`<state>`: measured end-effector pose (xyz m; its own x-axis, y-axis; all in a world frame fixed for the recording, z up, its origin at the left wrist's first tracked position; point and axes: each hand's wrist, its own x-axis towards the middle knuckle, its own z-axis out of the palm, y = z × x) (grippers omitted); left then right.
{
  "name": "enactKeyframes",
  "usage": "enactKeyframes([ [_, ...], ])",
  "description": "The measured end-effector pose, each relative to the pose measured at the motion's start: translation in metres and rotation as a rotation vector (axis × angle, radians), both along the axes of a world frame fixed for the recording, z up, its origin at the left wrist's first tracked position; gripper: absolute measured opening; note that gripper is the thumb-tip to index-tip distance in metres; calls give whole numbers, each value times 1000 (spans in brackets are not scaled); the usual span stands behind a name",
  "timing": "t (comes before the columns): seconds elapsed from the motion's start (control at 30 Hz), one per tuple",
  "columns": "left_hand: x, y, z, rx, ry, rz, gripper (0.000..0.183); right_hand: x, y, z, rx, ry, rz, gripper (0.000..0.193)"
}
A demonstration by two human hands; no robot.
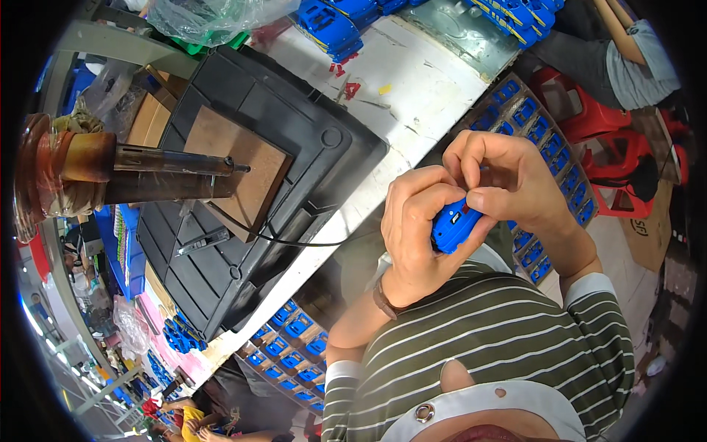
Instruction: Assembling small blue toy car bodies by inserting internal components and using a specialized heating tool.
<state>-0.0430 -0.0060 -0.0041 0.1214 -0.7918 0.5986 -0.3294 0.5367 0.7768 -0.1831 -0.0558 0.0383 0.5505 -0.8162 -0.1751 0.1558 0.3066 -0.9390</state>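
Observation:
In front of my chest, a small blue plastic shell (451,227), rounded like a toy car body, is gripped in my left hand (412,232). Its fingers curl round the far side and the thumb presses the near side. My right hand (512,180) meets it at the upper end, thumb and fingertips pinched together against the shell. A small red spot and a pale slot show on the shell beside the right thumb. Whatever lies between the right fingertips is hidden.
Left of my hands, a black plastic crate (302,140) carries a brown board (258,166) under a machine's metal rod (177,160). A black cable (294,244) crosses it. Blue shells (328,29) and red bits (352,90) lie beyond; partitioned boxes (556,147) and red stools (618,166) stand right.

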Motion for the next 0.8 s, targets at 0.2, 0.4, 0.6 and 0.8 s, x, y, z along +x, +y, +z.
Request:
enactKeyframes([
  [0.2, 2, 6, 1, 71, 3, -83, 48, -2, 7, 1, 51, -26, -66, 21],
  [0.4, -5, 9, 12, 104, -26, -32, 30, -8, 2, 6, -146, 28, -41, 9],
  [0.6, -17, 10, 11, 140, -4, -25, 32, -15, 3, -20, -61, -112, 42, 12],
  [0.8, -17, 14, 13, 131, -33, 11, 34, -13, 14, -22, 28, -163, 24, 15],
])
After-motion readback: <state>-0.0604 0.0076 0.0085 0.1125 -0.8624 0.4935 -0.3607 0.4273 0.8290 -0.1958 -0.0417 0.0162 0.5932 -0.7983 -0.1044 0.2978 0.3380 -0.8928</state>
